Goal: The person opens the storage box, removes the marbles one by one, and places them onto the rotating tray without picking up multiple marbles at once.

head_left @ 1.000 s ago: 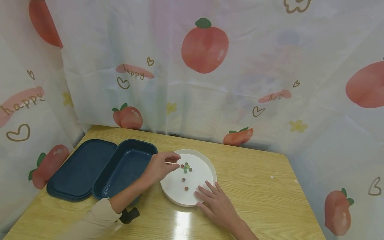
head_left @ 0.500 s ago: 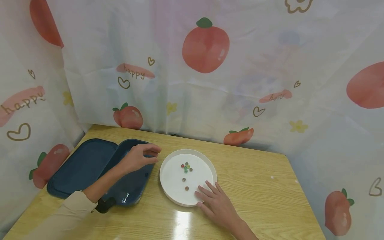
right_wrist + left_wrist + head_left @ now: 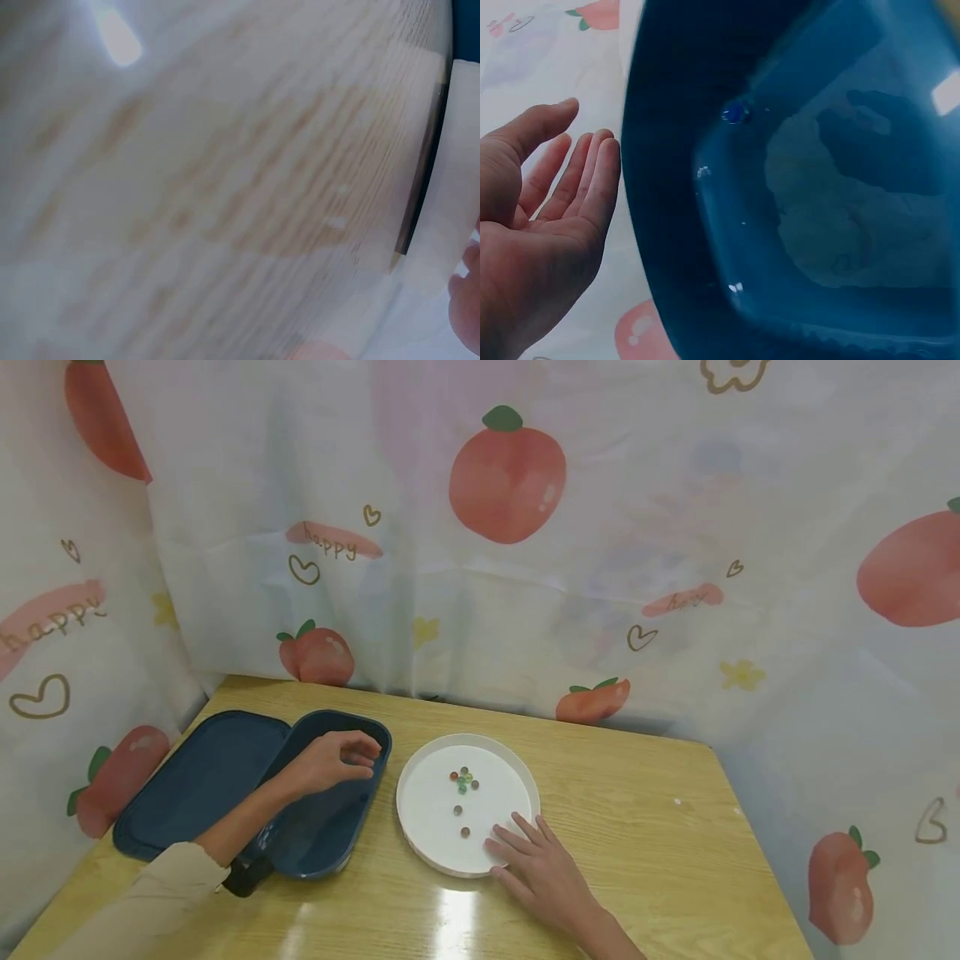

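My left hand [image 3: 330, 762] hovers over the dark blue box [image 3: 322, 852], fingers loosely bent and thumb apart. In the left wrist view nothing shows between the fingers of that left hand [image 3: 555, 195]. Inside the box [image 3: 735, 225], a small blue marble [image 3: 735, 113] lies near the wall. The round white tray [image 3: 495, 760] holds several glass marbles [image 3: 462, 780], bunched toward its back, with two brownish marbles [image 3: 465, 832] nearer the front. My right hand [image 3: 543, 868] rests on the tray's front-right rim with spread fingers. A fingertip [image 3: 466, 311] of it shows at the right wrist view's edge.
The matching dark blue lid [image 3: 202, 777] lies left of the box, touching or overlapped by its side. Everything stands on a wooden table [image 3: 637, 843]. A fruit-printed white curtain [image 3: 420, 568] hangs behind and along both sides.
My left hand has withdrawn leftward from over the tray to over the blue box. My right hand stays at the tray rim. The marbles in the tray look unchanged.
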Action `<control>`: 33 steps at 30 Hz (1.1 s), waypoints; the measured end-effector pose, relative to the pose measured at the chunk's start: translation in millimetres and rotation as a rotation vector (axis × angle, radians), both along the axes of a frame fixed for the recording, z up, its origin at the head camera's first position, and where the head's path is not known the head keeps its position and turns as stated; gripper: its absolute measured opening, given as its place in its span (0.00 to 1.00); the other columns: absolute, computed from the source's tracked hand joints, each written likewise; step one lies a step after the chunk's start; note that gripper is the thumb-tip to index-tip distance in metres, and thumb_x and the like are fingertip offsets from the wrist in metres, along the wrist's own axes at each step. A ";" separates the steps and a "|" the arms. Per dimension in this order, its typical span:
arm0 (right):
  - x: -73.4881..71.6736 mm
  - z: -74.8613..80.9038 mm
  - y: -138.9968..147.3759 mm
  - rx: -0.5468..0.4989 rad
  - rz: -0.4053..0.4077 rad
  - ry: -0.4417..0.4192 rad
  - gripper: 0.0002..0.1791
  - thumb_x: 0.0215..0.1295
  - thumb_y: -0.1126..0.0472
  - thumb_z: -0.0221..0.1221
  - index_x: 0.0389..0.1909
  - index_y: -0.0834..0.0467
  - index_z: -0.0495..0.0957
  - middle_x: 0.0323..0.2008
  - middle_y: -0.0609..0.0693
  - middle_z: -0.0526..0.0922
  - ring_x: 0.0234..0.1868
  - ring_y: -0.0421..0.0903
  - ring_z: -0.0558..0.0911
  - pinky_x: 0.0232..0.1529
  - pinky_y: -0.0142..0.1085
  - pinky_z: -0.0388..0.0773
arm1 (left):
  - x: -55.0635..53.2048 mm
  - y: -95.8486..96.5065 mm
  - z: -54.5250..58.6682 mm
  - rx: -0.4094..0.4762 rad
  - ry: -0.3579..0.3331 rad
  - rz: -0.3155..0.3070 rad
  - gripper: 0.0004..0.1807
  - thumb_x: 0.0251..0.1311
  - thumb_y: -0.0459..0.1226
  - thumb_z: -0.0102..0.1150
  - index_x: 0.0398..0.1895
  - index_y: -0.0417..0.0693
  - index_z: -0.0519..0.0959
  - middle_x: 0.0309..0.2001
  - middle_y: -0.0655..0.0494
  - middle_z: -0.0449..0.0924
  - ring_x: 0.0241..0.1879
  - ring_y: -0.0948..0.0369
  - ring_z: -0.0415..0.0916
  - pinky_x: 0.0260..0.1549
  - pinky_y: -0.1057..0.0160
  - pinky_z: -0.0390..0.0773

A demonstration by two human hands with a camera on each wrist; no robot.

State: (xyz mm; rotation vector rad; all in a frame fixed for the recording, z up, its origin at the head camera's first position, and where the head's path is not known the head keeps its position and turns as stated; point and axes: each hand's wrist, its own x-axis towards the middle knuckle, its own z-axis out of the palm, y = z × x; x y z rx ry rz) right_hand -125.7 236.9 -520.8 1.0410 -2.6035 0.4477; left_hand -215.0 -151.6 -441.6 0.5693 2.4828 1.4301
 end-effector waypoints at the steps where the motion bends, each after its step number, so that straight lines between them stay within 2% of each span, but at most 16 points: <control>1: 0.0 -0.3 0.0 0.000 0.001 0.006 0.19 0.71 0.45 0.58 0.57 0.48 0.83 0.60 0.45 0.80 0.68 0.54 0.71 0.66 0.59 0.60 | 0.1 -0.5 -2.1 -0.002 -0.005 0.001 0.16 0.63 0.30 0.65 0.54 0.34 0.79 0.50 0.44 0.81 0.49 0.49 0.81 0.46 0.54 0.81; 7: 0.6 -0.3 -1.2 0.001 0.003 0.005 0.19 0.70 0.46 0.59 0.57 0.48 0.83 0.59 0.45 0.81 0.67 0.54 0.71 0.65 0.59 0.61 | 3.0 -2.6 -12.7 -0.011 -0.011 0.000 0.16 0.63 0.30 0.65 0.52 0.33 0.79 0.49 0.43 0.81 0.46 0.50 0.81 0.43 0.56 0.82; 13: 0.9 -0.8 -0.5 0.011 -0.001 0.015 0.19 0.70 0.46 0.60 0.57 0.47 0.83 0.60 0.44 0.80 0.68 0.54 0.71 0.66 0.59 0.61 | 5.9 -3.6 -23.3 -0.058 -0.018 0.052 0.15 0.61 0.31 0.67 0.50 0.34 0.81 0.47 0.45 0.83 0.45 0.50 0.81 0.41 0.55 0.82; 17: 1.1 0.0 0.0 0.013 -0.001 0.012 0.19 0.70 0.46 0.59 0.57 0.48 0.83 0.60 0.44 0.80 0.68 0.54 0.71 0.65 0.59 0.61 | 7.6 -3.2 -29.4 -0.074 -0.029 0.053 0.14 0.60 0.30 0.67 0.49 0.34 0.81 0.44 0.47 0.84 0.43 0.51 0.82 0.40 0.55 0.82; 20: 1.1 0.8 0.2 0.018 -0.001 0.011 0.20 0.70 0.45 0.59 0.58 0.47 0.83 0.60 0.44 0.80 0.68 0.54 0.71 0.66 0.58 0.61 | 9.8 -2.3 -33.0 -0.072 -0.049 0.052 0.13 0.59 0.29 0.67 0.47 0.33 0.82 0.42 0.49 0.84 0.43 0.52 0.82 0.40 0.55 0.82; 25: 1.7 1.1 0.1 0.028 -0.005 0.008 0.20 0.70 0.45 0.59 0.58 0.47 0.82 0.60 0.44 0.80 0.68 0.53 0.71 0.66 0.58 0.61 | 12.7 0.2 -36.3 -0.090 -0.064 0.091 0.13 0.57 0.28 0.68 0.45 0.33 0.82 0.39 0.49 0.84 0.41 0.52 0.82 0.39 0.55 0.81; 29: 1.6 0.2 0.0 0.022 0.002 0.017 0.20 0.70 0.45 0.59 0.58 0.48 0.83 0.59 0.44 0.81 0.68 0.53 0.71 0.65 0.59 0.62 | 14.1 -0.2 -39.3 -0.116 -0.048 0.101 0.11 0.56 0.26 0.67 0.43 0.32 0.82 0.37 0.48 0.85 0.39 0.52 0.83 0.37 0.55 0.81; 33: 1.2 0.2 0.4 0.011 0.009 0.033 0.19 0.70 0.46 0.59 0.57 0.48 0.83 0.59 0.45 0.81 0.67 0.54 0.72 0.64 0.60 0.63 | 14.0 0.0 -44.6 -0.142 -0.025 0.101 0.09 0.54 0.25 0.68 0.39 0.34 0.83 0.34 0.51 0.85 0.36 0.55 0.82 0.34 0.57 0.80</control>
